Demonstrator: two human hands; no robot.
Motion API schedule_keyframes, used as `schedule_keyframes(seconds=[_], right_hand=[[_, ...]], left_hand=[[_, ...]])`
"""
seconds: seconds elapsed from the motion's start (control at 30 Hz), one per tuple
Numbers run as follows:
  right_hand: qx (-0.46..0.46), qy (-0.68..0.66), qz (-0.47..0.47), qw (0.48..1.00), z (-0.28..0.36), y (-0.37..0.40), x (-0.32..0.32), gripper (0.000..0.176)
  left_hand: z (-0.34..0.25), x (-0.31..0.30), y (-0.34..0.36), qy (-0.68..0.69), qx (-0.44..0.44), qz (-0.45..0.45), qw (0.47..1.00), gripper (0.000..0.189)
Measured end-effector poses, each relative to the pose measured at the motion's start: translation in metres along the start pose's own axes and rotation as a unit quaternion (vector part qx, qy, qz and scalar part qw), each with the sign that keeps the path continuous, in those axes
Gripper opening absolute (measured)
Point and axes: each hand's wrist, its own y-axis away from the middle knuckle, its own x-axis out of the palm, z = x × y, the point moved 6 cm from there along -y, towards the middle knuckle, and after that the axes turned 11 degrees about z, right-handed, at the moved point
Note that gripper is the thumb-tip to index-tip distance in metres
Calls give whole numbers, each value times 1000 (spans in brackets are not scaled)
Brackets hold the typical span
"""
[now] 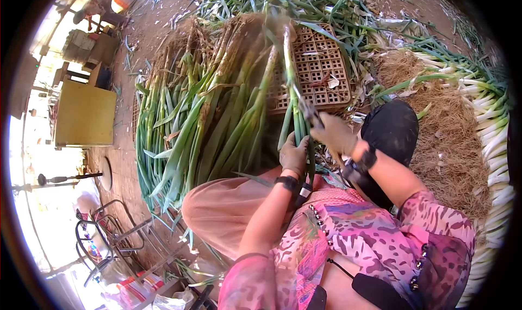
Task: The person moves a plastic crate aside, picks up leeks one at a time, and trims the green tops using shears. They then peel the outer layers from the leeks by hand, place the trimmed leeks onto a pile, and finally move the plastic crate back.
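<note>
the left hand (293, 155) curls round the leafy part of a leek (290, 71) — its stem juts past the fingers over a crate (331, 92) — while the right hand (335, 135) grips a tool (311, 114) beside it.

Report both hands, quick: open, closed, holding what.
Left hand: closed around the green leaves of a leek-like stalk.
Right hand: closed on a slim tool; its exact type can't be told.

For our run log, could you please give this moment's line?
left hand: grips green onion | right hand: holds tool near it | onion row: person's right
</note>
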Motion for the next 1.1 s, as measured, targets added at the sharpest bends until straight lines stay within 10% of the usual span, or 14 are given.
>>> schedule_keyframes(seconds=[0.63, 1.1], right_hand=[[8, 17, -27, 999, -14, 12, 29, 43], [91, 88, -61, 990, 3, -161, -66, 48]], left_hand=[[13, 3, -6, 50, -1, 27, 998, 49], [24, 10, -3, 93, 51, 34, 994, 39]])
